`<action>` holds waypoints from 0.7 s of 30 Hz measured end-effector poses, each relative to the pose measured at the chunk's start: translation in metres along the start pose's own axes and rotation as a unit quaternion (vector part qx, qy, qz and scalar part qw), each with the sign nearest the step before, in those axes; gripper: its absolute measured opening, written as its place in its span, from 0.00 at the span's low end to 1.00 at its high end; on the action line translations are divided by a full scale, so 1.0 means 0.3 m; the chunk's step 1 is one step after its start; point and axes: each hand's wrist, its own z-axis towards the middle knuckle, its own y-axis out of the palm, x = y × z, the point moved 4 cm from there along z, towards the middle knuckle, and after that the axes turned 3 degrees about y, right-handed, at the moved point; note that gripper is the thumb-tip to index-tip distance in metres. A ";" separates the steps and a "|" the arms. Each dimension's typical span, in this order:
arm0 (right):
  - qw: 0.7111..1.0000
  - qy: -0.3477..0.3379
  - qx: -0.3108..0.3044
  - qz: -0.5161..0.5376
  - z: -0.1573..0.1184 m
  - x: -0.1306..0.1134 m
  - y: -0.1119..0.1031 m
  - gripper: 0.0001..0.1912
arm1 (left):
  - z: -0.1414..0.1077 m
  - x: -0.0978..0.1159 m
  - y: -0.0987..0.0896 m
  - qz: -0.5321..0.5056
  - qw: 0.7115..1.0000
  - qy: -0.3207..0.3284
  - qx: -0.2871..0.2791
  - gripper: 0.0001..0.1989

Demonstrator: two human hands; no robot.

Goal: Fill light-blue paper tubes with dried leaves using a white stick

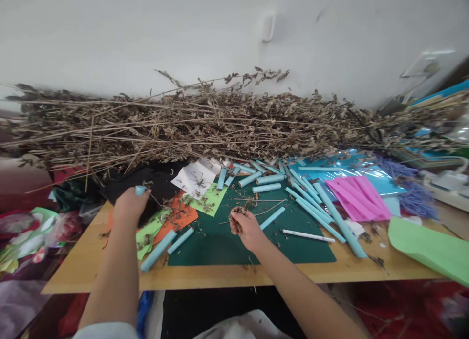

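Observation:
My left hand (pixel 129 207) is closed over the black sheet on the left, and the end of a light blue paper tube (pixel 139 190) pokes out of its grip. A little right of the middle, my right hand (pixel 249 229) is shut on a clump of dried leaves (pixel 236 222) above the dark green mat (pixel 216 246). A thin dry stalk (pixel 273 208) lies beside that hand on the mat. Two more blue tubes (pixel 159 251) rest near the table's front edge, between my arms. Most of the tube in my left hand is hidden by the fingers.
A long heap of dried plant stalks (pixel 205 124) spans the table's back along the wall. Several blue paper rolls (pixel 266 187) and a white stick (pixel 308 235) lie on the mat. Pink sheets (pixel 359 198) and green paper (pixel 428 246) are at right, orange paper (pixel 188 213) at left.

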 end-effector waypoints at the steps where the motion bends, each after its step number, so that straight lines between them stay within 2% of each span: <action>1: 1.000 -0.002 0.000 0.003 -0.001 -0.009 -0.007 0.09 | 0.014 0.002 -0.027 0.042 0.999 -0.005 0.019 0.18; 3: 1.000 -0.009 0.004 0.008 0.000 -0.027 -0.023 0.09 | -0.002 0.028 -0.048 0.173 0.983 0.000 0.066 0.17; 5: 1.000 -0.014 0.015 0.010 0.006 -0.041 -0.043 0.10 | -0.066 0.071 -0.001 0.173 0.982 0.050 0.056 0.14; 8: 0.999 -0.015 0.038 0.002 0.021 -0.052 -0.078 0.11 | -0.222 0.111 0.151 0.103 0.988 0.117 -0.021 0.14; 10: 0.999 -0.008 0.052 -0.014 0.029 -0.052 -0.100 0.11 | -0.335 0.121 0.284 -0.013 0.979 0.159 -0.131 0.12; 11: 0.998 -0.003 0.056 -0.027 0.032 -0.049 -0.109 0.12 | -0.386 0.118 0.347 -0.068 0.969 0.151 -0.180 0.11; 13: 0.996 0.010 0.061 -0.060 0.032 -0.042 -0.122 0.12 | -0.460 0.107 0.445 -0.182 0.954 0.110 -0.210 0.09; 14: 0.995 0.017 0.061 -0.080 0.029 -0.038 -0.127 0.12 | -0.485 0.105 0.482 -0.200 0.952 0.102 -0.209 0.08; 17: 0.988 0.032 0.047 -0.146 0.011 -0.025 -0.136 0.12 | -0.518 0.118 0.555 -0.231 0.942 0.099 -0.222 0.10; 21: 0.971 0.040 0.008 -0.234 -0.022 -0.020 -0.139 0.10 | -0.487 0.189 0.565 -0.251 0.913 0.179 -0.267 0.18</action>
